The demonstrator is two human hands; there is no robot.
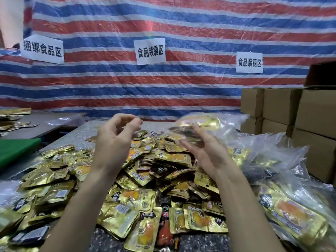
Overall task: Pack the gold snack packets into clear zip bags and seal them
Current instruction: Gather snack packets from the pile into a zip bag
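Gold snack packets (pixel 151 179) heaped loose on speckled table (pixel 80 132). Filled zip bag (pixel 198 124), blurred, at fingertips of spread right hand (pixel 205 153); left hand (pixel 116 137) loosely curled, empty. Advisable: confirm seal pressed shut, then set on packed bags (pixel 294 215) at right

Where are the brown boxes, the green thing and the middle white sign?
brown boxes (pixel 280 104), head view, front face of a stacked box on the right.
green thing (pixel 16 150), head view, middle of its flat top.
middle white sign (pixel 150 51), head view, centre of the paper.

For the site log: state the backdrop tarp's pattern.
Tarp: red, blue and white stripes; head view.
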